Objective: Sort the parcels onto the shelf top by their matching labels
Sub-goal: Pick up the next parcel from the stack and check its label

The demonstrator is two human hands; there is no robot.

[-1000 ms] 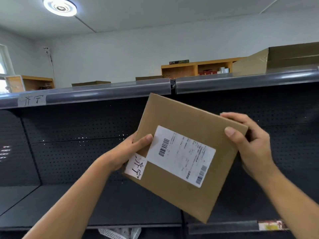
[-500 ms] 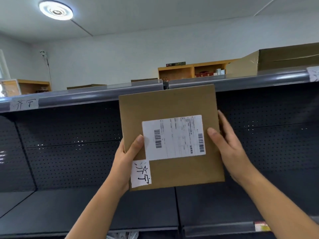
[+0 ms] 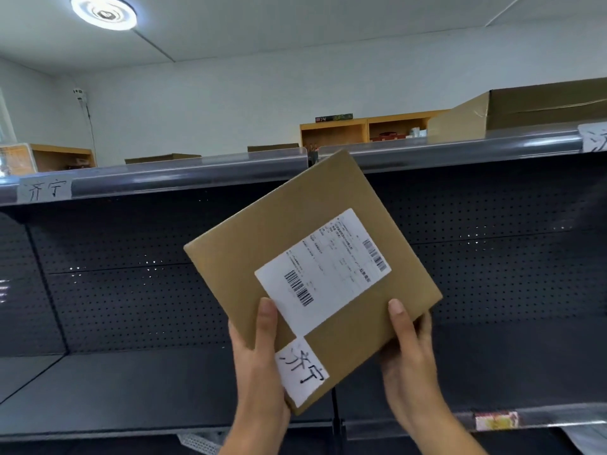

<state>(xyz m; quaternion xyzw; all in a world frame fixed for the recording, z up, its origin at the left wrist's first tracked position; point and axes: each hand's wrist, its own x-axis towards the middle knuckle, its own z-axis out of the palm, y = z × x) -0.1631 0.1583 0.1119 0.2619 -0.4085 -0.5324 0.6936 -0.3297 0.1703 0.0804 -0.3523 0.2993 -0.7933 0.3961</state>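
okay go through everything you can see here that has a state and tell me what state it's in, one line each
Flat brown cardboard parcel: held up, tilted, labels facing the camera.
Left hand: gripping the parcel's lower left edge.
Right hand: gripping the parcel's lower right edge.
White handwritten tag on the parcel: stuck on, readable.
White handwritten tag on the grey shelf rail: stuck on, far left.
Large brown cardboard box on the shelf top: resting, closed.
Round ceiling lamp: on.

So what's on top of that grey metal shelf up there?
On the grey metal shelf top, a large open brown cardboard box stands at the right, and two low brown boxes peek above its edge farther left. Their contents are hidden from below.
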